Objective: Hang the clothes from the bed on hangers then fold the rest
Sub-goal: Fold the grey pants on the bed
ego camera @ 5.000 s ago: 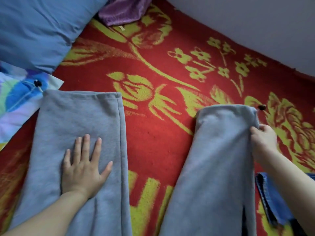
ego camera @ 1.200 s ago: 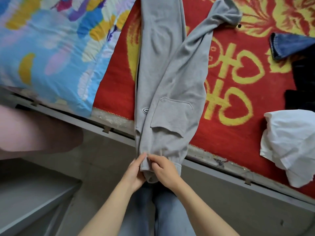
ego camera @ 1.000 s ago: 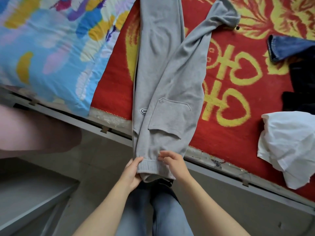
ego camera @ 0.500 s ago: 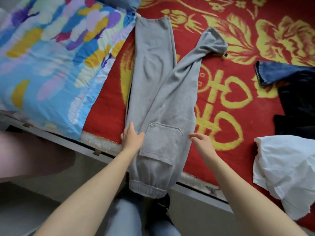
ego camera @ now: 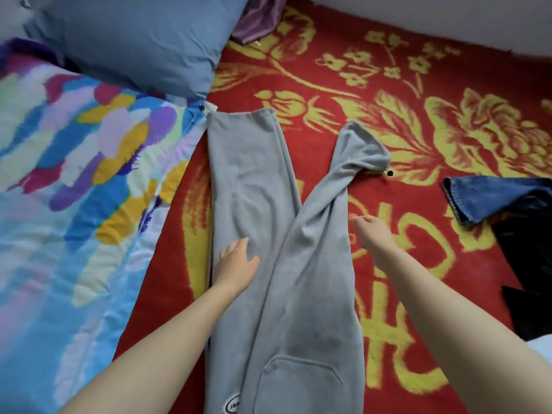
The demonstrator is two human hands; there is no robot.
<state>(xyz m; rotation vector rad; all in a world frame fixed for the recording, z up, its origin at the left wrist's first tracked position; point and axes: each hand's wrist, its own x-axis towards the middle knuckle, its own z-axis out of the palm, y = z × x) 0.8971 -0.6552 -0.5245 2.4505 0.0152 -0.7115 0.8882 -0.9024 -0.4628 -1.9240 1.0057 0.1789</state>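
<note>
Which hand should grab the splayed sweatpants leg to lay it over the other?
Right. The right hand hovers beside the splayed right leg of the grey sweatpants; the left hand lies flat on the straight leg.

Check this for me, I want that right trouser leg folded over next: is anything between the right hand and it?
Nothing visible. The right hand hovers just beside the right leg of the grey sweatpants, only bare red blanket between them.

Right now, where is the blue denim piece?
Head view, right side: the blue denim piece lies on the red blanket, against a black garment, right of the grey sweatpants.
</note>
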